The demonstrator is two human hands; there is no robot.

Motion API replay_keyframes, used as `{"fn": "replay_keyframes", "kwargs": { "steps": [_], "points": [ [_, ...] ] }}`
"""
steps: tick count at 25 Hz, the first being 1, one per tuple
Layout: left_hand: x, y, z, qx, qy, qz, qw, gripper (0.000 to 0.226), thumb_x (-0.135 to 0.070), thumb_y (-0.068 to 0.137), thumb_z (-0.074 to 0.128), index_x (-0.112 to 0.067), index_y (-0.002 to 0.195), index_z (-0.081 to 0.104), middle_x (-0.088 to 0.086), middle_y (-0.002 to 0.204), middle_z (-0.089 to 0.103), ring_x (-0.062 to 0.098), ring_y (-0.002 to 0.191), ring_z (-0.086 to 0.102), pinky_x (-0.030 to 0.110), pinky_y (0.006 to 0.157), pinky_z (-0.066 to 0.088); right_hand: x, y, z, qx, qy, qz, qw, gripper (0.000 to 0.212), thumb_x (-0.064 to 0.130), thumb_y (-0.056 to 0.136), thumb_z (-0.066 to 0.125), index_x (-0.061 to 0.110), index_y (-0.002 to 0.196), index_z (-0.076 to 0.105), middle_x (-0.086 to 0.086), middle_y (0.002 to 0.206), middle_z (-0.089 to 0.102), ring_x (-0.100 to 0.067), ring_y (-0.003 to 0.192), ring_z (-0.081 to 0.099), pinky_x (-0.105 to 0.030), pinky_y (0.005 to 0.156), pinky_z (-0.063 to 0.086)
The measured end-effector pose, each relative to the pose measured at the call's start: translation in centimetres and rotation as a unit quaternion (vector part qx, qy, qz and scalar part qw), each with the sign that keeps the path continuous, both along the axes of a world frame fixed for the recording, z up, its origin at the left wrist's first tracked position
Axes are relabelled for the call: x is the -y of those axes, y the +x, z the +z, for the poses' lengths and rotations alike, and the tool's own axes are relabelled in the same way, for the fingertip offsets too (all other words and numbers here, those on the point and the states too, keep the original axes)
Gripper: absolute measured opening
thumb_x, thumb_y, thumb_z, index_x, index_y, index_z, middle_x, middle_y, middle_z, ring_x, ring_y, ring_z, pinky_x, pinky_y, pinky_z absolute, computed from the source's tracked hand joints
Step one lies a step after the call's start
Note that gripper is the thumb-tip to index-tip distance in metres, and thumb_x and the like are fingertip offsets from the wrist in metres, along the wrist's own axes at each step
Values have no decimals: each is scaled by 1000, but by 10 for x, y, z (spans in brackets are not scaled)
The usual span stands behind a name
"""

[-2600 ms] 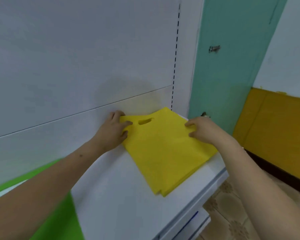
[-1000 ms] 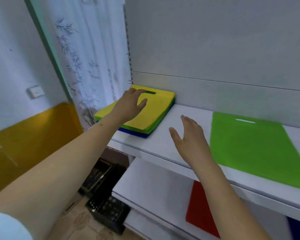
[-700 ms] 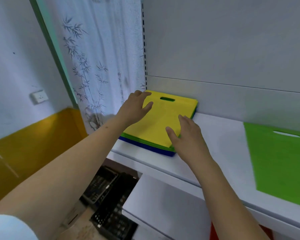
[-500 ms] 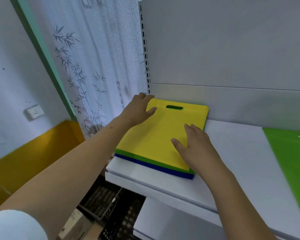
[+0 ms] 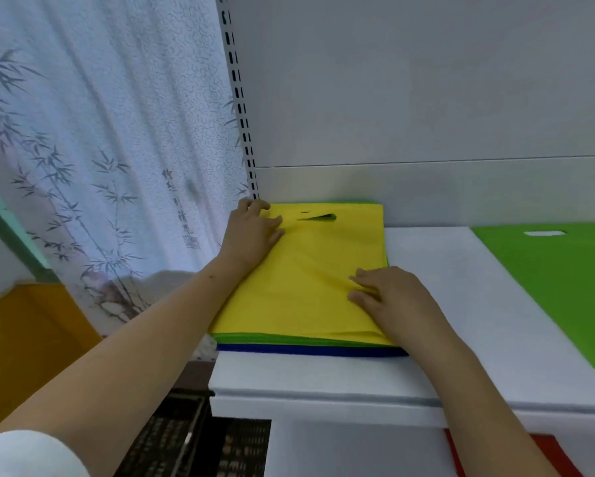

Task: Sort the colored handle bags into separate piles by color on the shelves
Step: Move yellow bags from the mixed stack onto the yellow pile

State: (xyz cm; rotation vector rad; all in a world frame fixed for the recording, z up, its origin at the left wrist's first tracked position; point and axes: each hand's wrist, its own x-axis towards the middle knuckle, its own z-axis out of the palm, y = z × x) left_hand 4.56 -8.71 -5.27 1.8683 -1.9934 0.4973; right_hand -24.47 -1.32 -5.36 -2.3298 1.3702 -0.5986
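A stack of handle bags lies at the left end of the white shelf, with a yellow bag on top, green bags under it and blue bags at the bottom. My left hand grips the yellow bag's far left corner beside the handle hole, and the fabric wrinkles at the thumb. My right hand pinches the yellow bag near its front right edge, bunching the fabric. A separate green bag lies flat on the shelf to the right.
A red bag shows on the lower shelf at the bottom right. Black crates sit on the floor below the shelf's left end. A slotted upright and a bamboo-print curtain border the stack on the left.
The view turned from the yellow pile at the right end to the mixed stack at the left end. Both hands landed on its top yellow bag and now bunch its fabric.
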Motion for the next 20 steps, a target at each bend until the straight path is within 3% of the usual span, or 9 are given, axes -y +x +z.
{"fn": "replay_keyframes", "kwargs": {
  "steps": [3, 7, 10, 14, 20],
  "points": [
    [-7, -5, 12, -3, -49, -21, 999, 27, -37, 89, 57, -22, 95, 78, 9, 117, 65, 34, 114, 53, 47, 100, 34, -14, -2, 0, 19, -17, -26, 999, 37, 35, 99, 46, 29, 135, 52, 3, 148, 42, -15, 136, 37, -25, 109, 24],
    [-18, -29, 42, -152, -72, -77, 983, 32, -35, 99, 51, -20, 120, 69, 10, 136, 56, 29, 120, 53, 42, 102, 38, -39, -23, 13, 134, -45, -99, 985, 34, 28, 98, 50, 29, 132, 57, -10, 148, 41, -16, 137, 39, -19, 107, 25],
    [-17, -70, 64, -198, -96, -140, 965, 32, -31, 100, 50, -17, 124, 67, 8, 135, 57, 25, 121, 54, 36, 98, 43, -55, -50, 21, 162, -91, -151, 971, 34, 23, 97, 54, 24, 130, 59, -11, 144, 46, -15, 135, 41, -14, 106, 24],
    [-7, -153, 78, -264, -82, -188, 942, 31, -32, 97, 55, -19, 122, 68, 6, 130, 56, 21, 121, 52, 26, 97, 36, -75, -109, 24, 160, -113, -236, 952, 33, 21, 94, 58, 16, 127, 62, -8, 138, 53, -18, 130, 48, -8, 101, 22],
    [15, -328, 75, -277, -79, -264, 920, 31, -27, 92, 62, -13, 118, 70, 11, 125, 57, 26, 120, 51, 25, 99, 32, -97, -253, 24, 171, -121, -323, 923, 39, 30, 96, 55, 20, 134, 56, 3, 144, 47, -12, 135, 40, -21, 110, 26]
  ]
}}
